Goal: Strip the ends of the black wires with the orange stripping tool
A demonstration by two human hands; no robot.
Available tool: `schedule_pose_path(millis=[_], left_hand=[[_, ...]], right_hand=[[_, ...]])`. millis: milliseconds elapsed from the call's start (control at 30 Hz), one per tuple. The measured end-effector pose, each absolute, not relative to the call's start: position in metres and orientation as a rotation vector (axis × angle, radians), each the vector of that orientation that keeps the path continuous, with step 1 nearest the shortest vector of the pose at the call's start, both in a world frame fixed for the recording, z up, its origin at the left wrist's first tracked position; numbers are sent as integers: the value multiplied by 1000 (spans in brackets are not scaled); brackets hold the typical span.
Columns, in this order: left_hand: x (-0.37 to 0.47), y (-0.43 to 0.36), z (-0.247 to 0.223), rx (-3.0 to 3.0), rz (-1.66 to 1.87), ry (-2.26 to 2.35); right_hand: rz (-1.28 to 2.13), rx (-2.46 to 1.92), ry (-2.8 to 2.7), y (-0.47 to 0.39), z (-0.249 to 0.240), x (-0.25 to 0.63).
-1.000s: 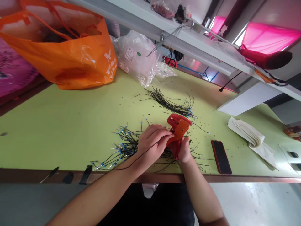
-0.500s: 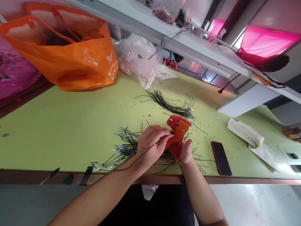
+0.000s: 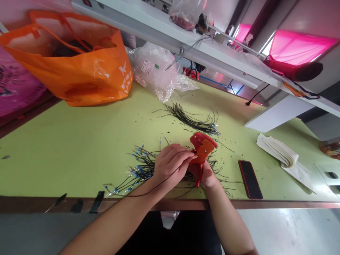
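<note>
My left hand (image 3: 171,163) is closed in a pinch on a thin black wire (image 3: 156,186), which trails back over my left wrist. Its fingertips are up against the side of the orange-red wire stripper (image 3: 205,150). Around the stripper's handles my right hand (image 3: 208,174) is closed, its fingers mostly hidden. The wire's end is hidden at the tool. Under and left of my hands lies a pile of black wires (image 3: 143,166) with blue ferrules. Beyond the stripper rests a second bundle of black wires (image 3: 190,118).
A phone (image 3: 250,179) and folded white cloth-like strips (image 3: 281,152) lie to the right. At the back left stand an orange bag (image 3: 98,78) and a clear plastic bag (image 3: 156,71). A white shelf (image 3: 225,53) crosses above the green table (image 3: 79,141). Small black scraps dot the tabletop.
The stripper's handles look squeezed closer together, and my right thumb has folded in. The tool has shifted slightly to the right and down. My left hand keeps its pinch on the wire.
</note>
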State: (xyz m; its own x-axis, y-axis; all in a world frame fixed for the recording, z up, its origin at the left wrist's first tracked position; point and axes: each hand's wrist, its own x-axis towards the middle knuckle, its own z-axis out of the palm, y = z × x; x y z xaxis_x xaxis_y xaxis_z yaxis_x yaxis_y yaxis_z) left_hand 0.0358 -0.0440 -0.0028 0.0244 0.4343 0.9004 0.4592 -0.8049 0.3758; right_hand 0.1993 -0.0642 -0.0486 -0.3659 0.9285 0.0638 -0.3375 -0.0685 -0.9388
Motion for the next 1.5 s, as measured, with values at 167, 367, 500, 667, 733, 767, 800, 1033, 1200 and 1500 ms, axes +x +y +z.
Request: schedule_pose_path(millis=[167, 367, 500, 667, 733, 767, 800, 1033, 1200, 1500], left_hand=[[37, -46, -1, -2221, -1974, -959], [37, -47, 0, -2230, -1975, -963], [38, -47, 0, -2229, -1995, -956], [39, -48, -2, -2233, -1994, -984], [40, -49, -3, -2235, -2009, -981], [41, -49, -4, -2237, -2018, -976], [41, -49, -4, -2239, -2023, -974], [42, -49, -4, -2221, -2043, -1014], [42, -49, -4, -2218, -2056, -1033], [41, -49, -2, -2214, -2035, -1067]], right_hand=[[1632, -777, -1172, -65, -39, 197], [1638, -762, -1121, -63, -35, 194], [1609, -728, -1087, -61, -36, 193], [1532, -836, -1021, -60, -39, 191], [1485, -835, -995, -60, -41, 190], [1466, -826, -989, -60, -43, 190], [1451, -820, -988, -60, -44, 190], [1441, -841, -1049, -59, -44, 192], [1420, -823, -1071, -59, -43, 192], [1461, -830, -1225, -57, -36, 193]])
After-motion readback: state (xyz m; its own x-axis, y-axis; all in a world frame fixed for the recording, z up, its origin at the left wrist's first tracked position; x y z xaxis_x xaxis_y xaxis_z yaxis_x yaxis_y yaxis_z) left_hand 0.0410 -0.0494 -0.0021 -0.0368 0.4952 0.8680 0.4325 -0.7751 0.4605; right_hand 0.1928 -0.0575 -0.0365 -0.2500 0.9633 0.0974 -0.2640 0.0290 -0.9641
